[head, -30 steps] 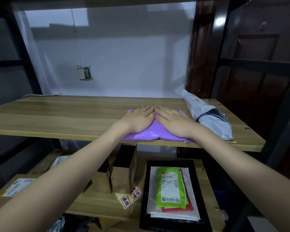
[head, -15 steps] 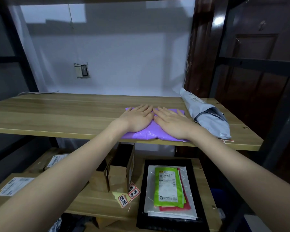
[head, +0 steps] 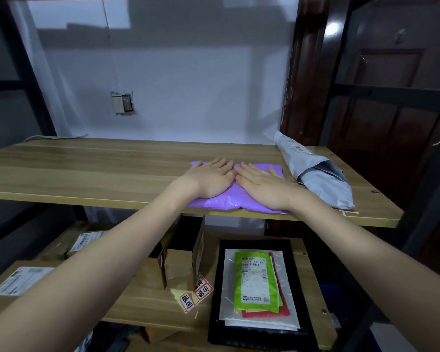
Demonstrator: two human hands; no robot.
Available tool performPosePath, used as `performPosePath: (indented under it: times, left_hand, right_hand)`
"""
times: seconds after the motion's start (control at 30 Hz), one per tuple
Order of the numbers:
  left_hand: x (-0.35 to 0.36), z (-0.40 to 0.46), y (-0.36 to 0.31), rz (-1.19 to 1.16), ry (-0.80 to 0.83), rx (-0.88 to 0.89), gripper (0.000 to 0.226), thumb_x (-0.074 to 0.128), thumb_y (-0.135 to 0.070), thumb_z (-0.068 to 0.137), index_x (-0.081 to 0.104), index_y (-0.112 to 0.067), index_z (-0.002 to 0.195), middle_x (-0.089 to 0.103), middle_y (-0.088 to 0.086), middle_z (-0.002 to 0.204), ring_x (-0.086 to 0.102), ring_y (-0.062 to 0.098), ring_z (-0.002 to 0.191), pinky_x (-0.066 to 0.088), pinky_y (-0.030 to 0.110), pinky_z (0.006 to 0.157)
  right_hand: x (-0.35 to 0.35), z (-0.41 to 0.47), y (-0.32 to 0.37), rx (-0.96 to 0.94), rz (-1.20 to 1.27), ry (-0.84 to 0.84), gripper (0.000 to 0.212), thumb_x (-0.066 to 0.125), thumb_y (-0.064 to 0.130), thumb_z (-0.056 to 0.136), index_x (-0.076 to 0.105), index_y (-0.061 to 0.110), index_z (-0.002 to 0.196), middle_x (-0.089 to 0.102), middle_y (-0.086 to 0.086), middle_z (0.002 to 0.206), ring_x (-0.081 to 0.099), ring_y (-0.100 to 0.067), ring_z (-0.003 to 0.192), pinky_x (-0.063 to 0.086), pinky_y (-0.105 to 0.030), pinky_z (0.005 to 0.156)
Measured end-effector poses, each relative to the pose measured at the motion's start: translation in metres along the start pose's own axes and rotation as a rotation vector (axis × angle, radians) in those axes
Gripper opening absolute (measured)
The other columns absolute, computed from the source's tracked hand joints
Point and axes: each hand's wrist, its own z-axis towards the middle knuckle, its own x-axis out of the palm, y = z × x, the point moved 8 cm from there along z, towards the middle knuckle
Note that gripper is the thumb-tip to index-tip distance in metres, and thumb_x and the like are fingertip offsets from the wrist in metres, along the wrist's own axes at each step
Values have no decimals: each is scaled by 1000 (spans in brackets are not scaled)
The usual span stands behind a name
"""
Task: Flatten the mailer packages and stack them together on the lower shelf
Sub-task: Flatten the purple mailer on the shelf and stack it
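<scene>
I am pressing the purple mailer [head: 229,199] flat with left hand [head: 210,177] and right hand [head: 262,184], fingers straight, gripping nothing; next, carrying it down to the mailer stack [head: 254,280].

Little differs from the earlier frames. Left hand [head: 210,179] and right hand [head: 261,185] lie flat, fingers straight, side by side on the purple mailer [head: 229,200], as they did 1.0 s ago. The right hand's fingers sit slightly more spread, reaching further toward the mailer's far right corner. More of the mailer's far edge shows. Camera view sits slightly lower against the upper shelf [head: 87,174].
</scene>
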Motion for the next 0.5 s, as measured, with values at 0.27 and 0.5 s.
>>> performPosePath:
  times: [0.27,0.5]
  left_hand:
    - [1,1,0,-19,15,3,52,11,-33,102,6,-18,151,0,0,160,-2,13,147,-2,41,119]
    - [2,2,0,-8,17,-1,52,13,-35,102,6,-18,151,0,1,160,-2,15,147,0,41,119]
  right_hand:
    - [3,1,-1,7,39,13,51,9,38,101,0,24,150,-4,4,160,-4,-9,147,-6,-42,119]
    - [7,5,-3,3,9,24,52,8,39,100,0,24,150,-5,4,160,-5,-9,147,-6,-44,119]
